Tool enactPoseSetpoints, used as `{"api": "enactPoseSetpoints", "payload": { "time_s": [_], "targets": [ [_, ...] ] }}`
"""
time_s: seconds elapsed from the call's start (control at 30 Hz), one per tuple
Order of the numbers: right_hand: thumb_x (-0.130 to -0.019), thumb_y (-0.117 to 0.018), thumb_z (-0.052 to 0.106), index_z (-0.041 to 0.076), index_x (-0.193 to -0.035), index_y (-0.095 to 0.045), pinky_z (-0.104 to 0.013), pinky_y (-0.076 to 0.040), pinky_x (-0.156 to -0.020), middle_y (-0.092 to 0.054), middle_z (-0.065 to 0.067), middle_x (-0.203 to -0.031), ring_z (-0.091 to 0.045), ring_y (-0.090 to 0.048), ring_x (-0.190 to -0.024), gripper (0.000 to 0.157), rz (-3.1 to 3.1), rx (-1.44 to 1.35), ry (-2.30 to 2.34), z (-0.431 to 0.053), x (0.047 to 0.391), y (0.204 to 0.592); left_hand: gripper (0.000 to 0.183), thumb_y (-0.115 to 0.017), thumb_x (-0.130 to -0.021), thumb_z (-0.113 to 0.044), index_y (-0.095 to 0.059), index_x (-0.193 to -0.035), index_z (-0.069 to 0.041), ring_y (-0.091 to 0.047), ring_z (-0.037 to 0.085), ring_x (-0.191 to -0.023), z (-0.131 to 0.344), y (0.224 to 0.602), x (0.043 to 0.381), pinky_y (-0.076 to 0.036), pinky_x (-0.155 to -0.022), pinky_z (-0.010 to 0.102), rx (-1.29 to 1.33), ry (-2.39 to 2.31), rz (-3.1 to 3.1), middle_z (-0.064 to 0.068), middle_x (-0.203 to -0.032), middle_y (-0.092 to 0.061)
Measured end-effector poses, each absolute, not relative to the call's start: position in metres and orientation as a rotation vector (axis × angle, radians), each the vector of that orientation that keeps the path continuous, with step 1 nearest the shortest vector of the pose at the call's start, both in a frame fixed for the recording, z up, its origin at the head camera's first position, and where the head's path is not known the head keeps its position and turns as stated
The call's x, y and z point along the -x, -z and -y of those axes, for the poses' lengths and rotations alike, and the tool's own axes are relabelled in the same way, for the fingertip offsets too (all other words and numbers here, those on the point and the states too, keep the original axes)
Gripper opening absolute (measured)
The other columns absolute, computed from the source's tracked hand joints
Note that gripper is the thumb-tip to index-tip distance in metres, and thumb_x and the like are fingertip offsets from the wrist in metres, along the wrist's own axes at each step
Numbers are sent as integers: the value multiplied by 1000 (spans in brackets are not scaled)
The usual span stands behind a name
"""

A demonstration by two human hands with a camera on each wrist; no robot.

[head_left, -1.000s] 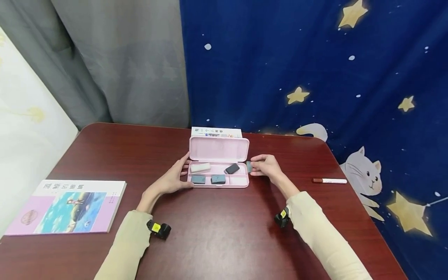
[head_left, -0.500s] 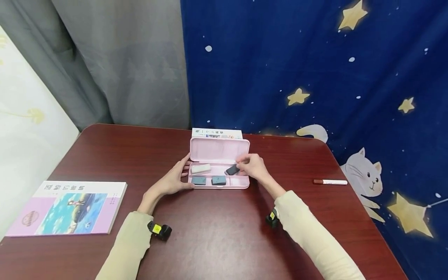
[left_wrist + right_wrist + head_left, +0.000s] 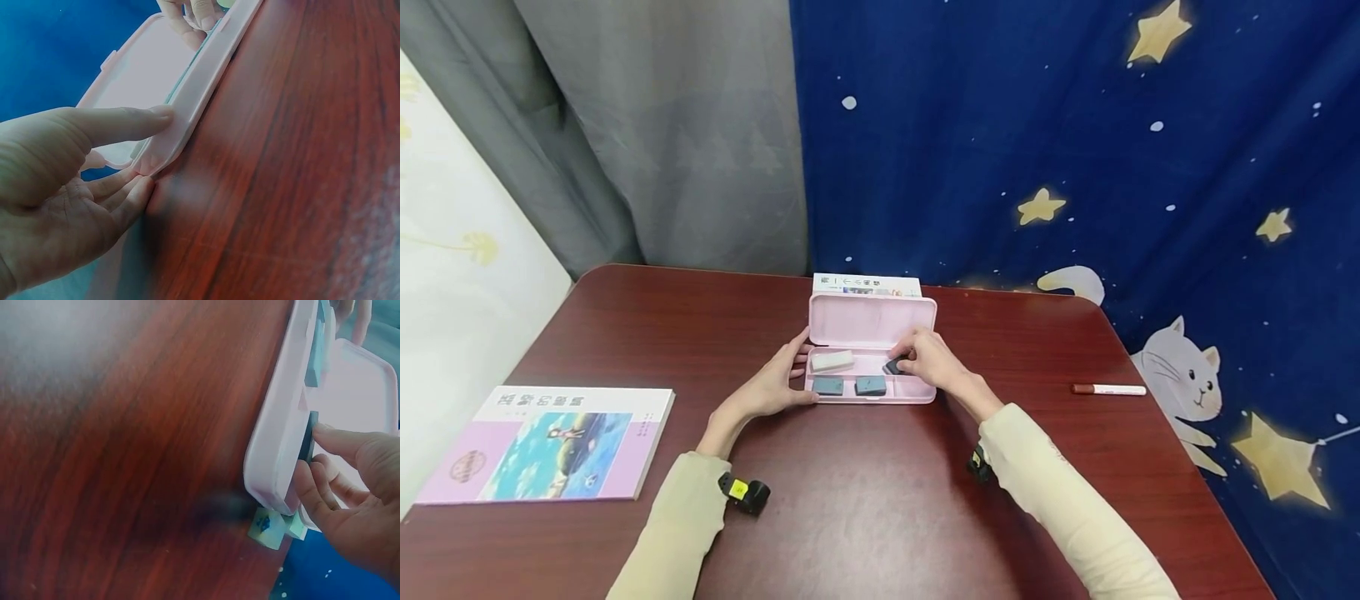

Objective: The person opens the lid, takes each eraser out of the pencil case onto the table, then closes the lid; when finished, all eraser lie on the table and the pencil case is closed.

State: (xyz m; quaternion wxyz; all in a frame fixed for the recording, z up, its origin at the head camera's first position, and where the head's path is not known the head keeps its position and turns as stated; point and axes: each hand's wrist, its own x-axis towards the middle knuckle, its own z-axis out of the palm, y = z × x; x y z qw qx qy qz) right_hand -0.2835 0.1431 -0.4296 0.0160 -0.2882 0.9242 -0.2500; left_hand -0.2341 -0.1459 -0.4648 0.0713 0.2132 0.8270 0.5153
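Observation:
A pink pencil case (image 3: pixel 917 399) stands with its lid up on the table. Its near-left compartments hold two blue-grey erasers (image 3: pixel 827 386), and a white eraser (image 3: pixel 832 361) lies behind them. My left hand (image 3: pixel 769 389) grips the case's left end, thumb on the front wall, fingers round the corner. Over the case's right part, my right hand (image 3: pixel 934 360) pinches a dark eraser (image 3: pixel 307 440) between thumb and fingers; in the head view the hand partly covers this eraser. A pale green block (image 3: pixel 269 528) with a blue mark sits outside the right end, seen in the right wrist view.
Behind the lid stands a white book or box (image 3: pixel 865 285) with printed characters. A picture book (image 3: pixel 550 450) lies at the left of the table. To the right rests a brown-and-white marker (image 3: pixel 1108 389). Curtains hang along the back edge.
My right hand has left the pale green block beside the case, moved left over the case, and taken hold of the dark eraser. The left hand keeps its place.

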Motion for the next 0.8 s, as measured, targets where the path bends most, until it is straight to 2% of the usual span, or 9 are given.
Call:
{"api": "enactPoseSetpoints", "payload": {
  "time_s": [0.2,0.43,0.67,0.8],
  "targets": [
    [-80,-77,4,9,-91,-77,-36,-47,-82,-64,-4,-92,-21,-56,-93,12,-2900,935,613,-141,287,427,109,-80,-73,5,-8,-154,-1,-39,38,-127,147,465,235,-37,-107,49,-623,-1558,-2480,26,-138,-35],
    [-79,-80,13,16,-88,-76,-38,-50,-79,-63,2,-97,-22,-53,-100,10,-2948,794,552,-142,285,424,108,-80,-73,7,-7,-153,1,-39,41,-126,146,465,235,-36,-106,51,-632,-1573,-2475,29,-138,-34],
    [-80,-78,11,15,-86,-74,-33,-51,-71,-68,5,-85,-13,-59,-80,9,-2936,727,656,-145,285,425,100,-75,-73,14,-9,-149,11,-37,49,-124,140,436,221,-35,-105,56,-648,-1591,-2448,38,-134,-32],
    [-81,-77,8,13,-89,-76,-32,-49,-70,-69,5,-81,-15,-58,-77,9,-2884,720,752,-148,285,424,98,-74,-73,15,-10,-147,13,-38,50,-123,139,427,217,-36,-104,56,-667,-1603,-2435,39,-133,-33]
  ]
}}
